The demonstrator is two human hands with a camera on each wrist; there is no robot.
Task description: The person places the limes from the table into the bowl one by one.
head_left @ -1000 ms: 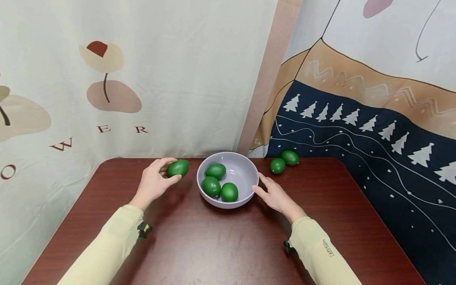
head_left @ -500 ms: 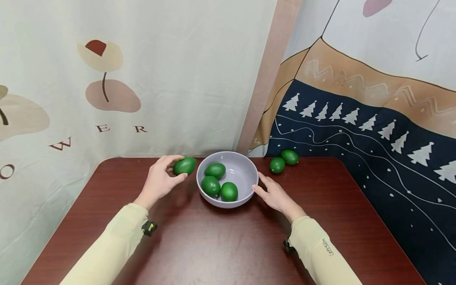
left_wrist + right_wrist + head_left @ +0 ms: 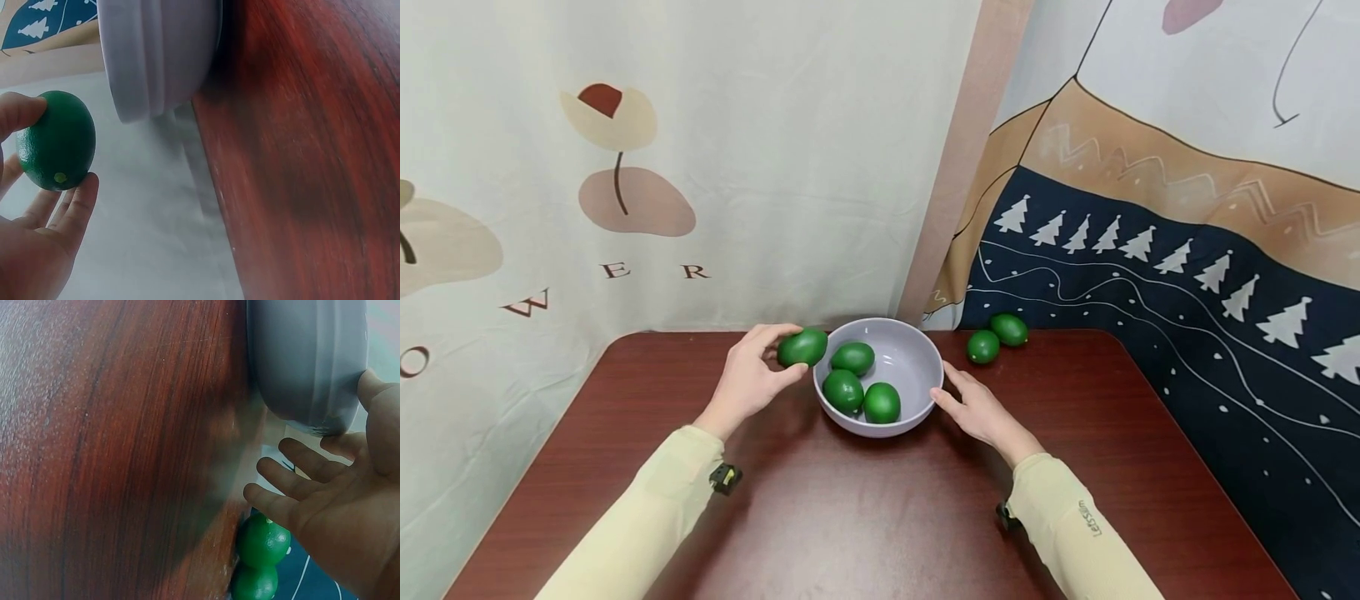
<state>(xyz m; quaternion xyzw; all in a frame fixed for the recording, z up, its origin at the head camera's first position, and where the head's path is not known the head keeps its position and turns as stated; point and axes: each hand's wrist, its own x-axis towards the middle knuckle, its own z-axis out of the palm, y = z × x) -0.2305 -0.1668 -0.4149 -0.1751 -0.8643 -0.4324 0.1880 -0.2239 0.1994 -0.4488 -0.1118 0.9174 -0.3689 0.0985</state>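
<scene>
Between thumb and fingertips my left hand pinches a green lime, held up at the left rim of a pale lavender bowl. The left wrist view shows the same lime raised beside the bowl wall. Inside the bowl lie three limes, one of them a lime at the front. My right hand touches the bowl's right side. In the right wrist view its thumb is at the rim and the other fingers extend, mostly apart from the wall.
Two more limes sit together at the back right of the dark red wooden table. A pale curtain hangs behind the table, and a patterned cloth hangs along the right.
My left hand has moved right with the lime, from beside the bowl to its left rim. The right hand and bowl have stayed in place.
</scene>
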